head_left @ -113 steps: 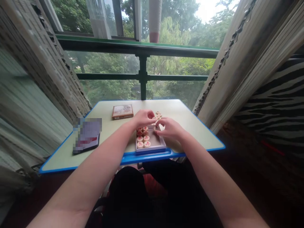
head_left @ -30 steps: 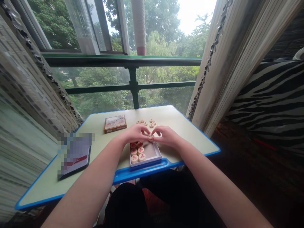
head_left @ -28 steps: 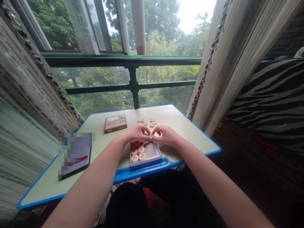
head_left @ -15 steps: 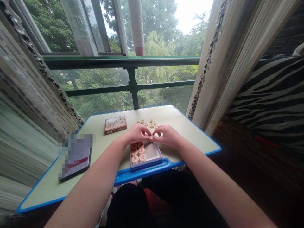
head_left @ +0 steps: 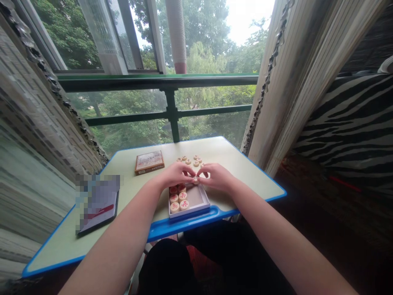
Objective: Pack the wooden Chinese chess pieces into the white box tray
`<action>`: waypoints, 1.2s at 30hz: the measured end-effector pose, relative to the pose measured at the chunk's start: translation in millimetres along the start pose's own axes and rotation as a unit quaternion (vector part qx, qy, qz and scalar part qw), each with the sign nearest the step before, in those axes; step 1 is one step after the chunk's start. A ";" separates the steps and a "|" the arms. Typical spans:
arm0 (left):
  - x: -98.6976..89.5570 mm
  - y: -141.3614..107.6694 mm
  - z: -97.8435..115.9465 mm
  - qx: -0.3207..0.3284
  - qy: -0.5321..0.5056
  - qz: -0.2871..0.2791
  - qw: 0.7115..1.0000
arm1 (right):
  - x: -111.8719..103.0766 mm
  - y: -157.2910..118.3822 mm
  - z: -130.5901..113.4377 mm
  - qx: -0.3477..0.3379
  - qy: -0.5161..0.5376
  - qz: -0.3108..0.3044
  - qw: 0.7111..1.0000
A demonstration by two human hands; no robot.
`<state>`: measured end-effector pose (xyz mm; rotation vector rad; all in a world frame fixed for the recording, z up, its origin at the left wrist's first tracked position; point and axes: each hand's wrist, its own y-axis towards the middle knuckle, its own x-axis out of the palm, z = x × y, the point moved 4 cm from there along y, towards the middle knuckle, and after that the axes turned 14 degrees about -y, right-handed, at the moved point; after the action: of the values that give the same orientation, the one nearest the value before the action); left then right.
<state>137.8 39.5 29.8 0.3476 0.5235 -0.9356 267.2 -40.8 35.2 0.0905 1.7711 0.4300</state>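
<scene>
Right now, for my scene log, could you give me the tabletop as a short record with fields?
left hand: fingers at a xiangqi piece, grip unclear
right hand: fingers at the same piece, from the other side
white tray: below the hands, red-marked pieces along its left side, bare floor at near right
loose pieces: on the table, beyond the hands
printed box: lying flat, far left of the tray
tablet: at the table's left, partly pixelated

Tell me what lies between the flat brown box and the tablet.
Bare tabletop is all that lies between the flat brown box and the tablet, as the head view shows.
</scene>
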 end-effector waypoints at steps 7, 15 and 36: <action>-0.1 0.4 1.1 0.009 0.004 0.002 1.000 | -2.1 -0.5 -0.8 0.002 -0.002 -0.006 1.000; -0.6 0.8 -1.0 -0.001 0.010 0.005 1.000 | -1.7 -0.3 0.2 0.003 -0.006 -0.011 1.000; -55.8 0.3 -39.2 0.018 -0.162 0.433 0.886 | 0.8 4.2 14.5 0.019 -0.027 0.062 0.998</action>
<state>100.4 96.5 29.2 0.3970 0.0061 -0.1170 280.1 -33.2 33.2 0.2382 1.7264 0.4800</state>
